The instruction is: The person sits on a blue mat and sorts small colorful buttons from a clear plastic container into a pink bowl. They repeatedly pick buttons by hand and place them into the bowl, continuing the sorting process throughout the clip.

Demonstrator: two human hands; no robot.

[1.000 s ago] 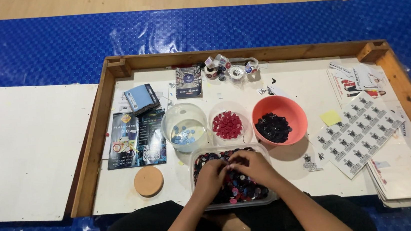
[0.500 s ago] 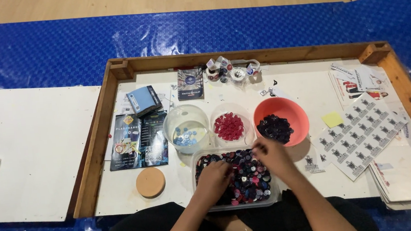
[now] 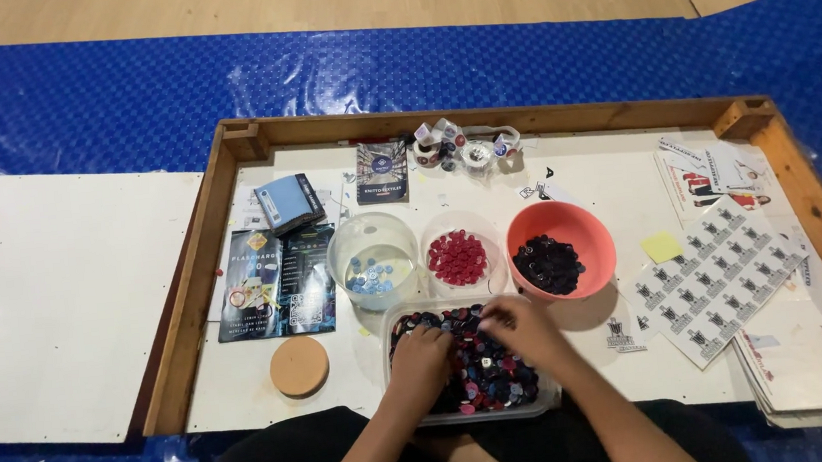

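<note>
Both hands rest inside a clear rectangular plastic tub [image 3: 545,401] heaped with mixed dark blue, red and black buttons [image 3: 490,374], which sits at the near edge of a shallow white tray with a raised wooden frame [image 3: 202,251], right in front of the person. The left hand [image 3: 421,353] lies palm down on the left side of the pile, fingers curled into the buttons; whether it pinches any one of them cannot be told. The right hand [image 3: 519,326] is over the upper right part of the pile, fingers bent toward the buttons, and its grip is also too blurred to judge. Just beyond the tub stand three containers in a row: a clear round cup holding light blue buttons [image 3: 372,261], a clear round cup of red buttons [image 3: 458,257] and a salmon-pink plastic bowl of dark buttons [image 3: 562,250]. A round cork lid [image 3: 298,365] lies to the left of the tub, and white printed sticker sheets [image 3: 715,277] lie to the right.
</note>
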